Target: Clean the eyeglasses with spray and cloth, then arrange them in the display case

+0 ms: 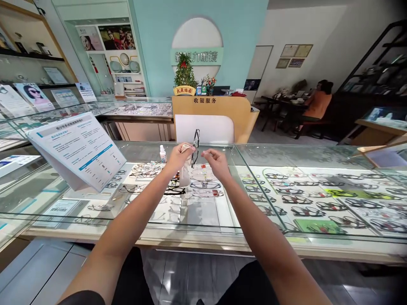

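My left hand (179, 157) is closed around a pair of dark-framed eyeglasses (197, 140), held up on edge above the glass counter. A pale cloth (184, 176) hangs below the same hand, and some of it shows between the fingers. Just right of the glasses, my right hand (216, 162) is raised with its fingers loosely curled and apart. I see nothing in it, and a small gap separates it from the frame. Behind my left hand a small white spray bottle (163, 153) stands on the counter.
Rows of eyeglasses (307, 211) lie inside the glass display counter (203, 231). A tent-shaped printed sign (78, 148) stands on it at left. Beyond are a wooden cashier desk (244, 114) with a potted plant (184, 74) and a seated person (319, 101) at a table.
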The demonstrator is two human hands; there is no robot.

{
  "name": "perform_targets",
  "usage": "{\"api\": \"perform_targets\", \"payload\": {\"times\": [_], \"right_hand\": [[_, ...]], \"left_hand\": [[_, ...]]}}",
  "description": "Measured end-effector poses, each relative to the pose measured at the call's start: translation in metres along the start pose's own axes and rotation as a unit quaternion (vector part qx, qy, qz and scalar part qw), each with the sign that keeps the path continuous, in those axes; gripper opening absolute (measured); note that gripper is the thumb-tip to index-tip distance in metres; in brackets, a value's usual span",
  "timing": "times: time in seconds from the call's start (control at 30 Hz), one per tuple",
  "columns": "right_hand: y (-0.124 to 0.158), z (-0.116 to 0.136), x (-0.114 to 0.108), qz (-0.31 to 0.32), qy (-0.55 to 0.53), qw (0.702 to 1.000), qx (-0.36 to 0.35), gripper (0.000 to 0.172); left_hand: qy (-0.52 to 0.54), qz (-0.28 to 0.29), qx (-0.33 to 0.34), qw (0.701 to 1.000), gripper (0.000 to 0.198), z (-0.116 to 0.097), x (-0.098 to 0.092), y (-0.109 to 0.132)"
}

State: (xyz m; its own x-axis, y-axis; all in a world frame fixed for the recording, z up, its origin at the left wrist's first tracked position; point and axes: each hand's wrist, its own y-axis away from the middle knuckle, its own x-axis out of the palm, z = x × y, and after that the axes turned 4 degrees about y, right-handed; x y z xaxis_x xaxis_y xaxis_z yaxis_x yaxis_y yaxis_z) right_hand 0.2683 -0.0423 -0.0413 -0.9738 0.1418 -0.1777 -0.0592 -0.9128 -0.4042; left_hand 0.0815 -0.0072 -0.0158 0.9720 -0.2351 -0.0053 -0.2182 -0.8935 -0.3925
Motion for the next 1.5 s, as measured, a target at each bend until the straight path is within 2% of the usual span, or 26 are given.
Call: {"api": "perform_targets", "payload": {"times": [0.1, 0.4, 0.73, 0.9, 1.07, 1.13, 1.23, 1.37, 1.5], "right_hand": [[0.001, 0.003, 0.001, 0.013, -0.015, 1.0, 0.008, 0.063], [0.008, 0.011, 0.006, 0.039, -0.057, 0.997, 0.024, 0.06], [0.007, 0.009, 0.007, 0.04, -0.119, 0.991, 0.041, 0.056], [0.009, 0.012, 0.008, 0.054, -0.113, 0.991, 0.04, 0.057], [0.009, 0.012, 0.009, 0.034, -0.086, 0.995, 0.026, 0.055], [0.01, 0.011, 0.01, 0.016, -0.06, 0.998, 0.011, 0.052], [0.014, 0.01, 0.009, -0.072, 0.044, 0.996, -0.035, 0.04], [0.016, 0.008, 0.006, -0.189, 0.217, 0.955, -0.071, 0.027], [0.012, 0.004, -0.001, -0.26, 0.257, 0.923, -0.114, 0.03]], "left_hand": [[0.006, -0.006, 0.001, 1.0, 0.045, 0.005, 0.004, 0.002], [0.034, 0.017, -0.004, 0.999, 0.054, 0.013, -0.001, 0.019], [0.039, 0.009, -0.005, 0.999, 0.052, 0.015, -0.001, 0.025], [0.033, 0.005, 0.013, 0.999, 0.054, 0.015, -0.002, 0.024], [0.04, 0.007, 0.015, 0.999, 0.06, 0.016, 0.0, 0.024], [0.045, 0.002, 0.005, 0.999, 0.061, 0.017, 0.001, 0.023], [0.039, -0.01, -0.004, 0.999, 0.057, 0.019, 0.001, 0.023], [0.007, -0.012, 0.003, 1.0, 0.049, 0.022, 0.0, 0.024], [-0.007, 0.0, -0.006, 1.0, 0.044, 0.023, 0.0, 0.026]]}}
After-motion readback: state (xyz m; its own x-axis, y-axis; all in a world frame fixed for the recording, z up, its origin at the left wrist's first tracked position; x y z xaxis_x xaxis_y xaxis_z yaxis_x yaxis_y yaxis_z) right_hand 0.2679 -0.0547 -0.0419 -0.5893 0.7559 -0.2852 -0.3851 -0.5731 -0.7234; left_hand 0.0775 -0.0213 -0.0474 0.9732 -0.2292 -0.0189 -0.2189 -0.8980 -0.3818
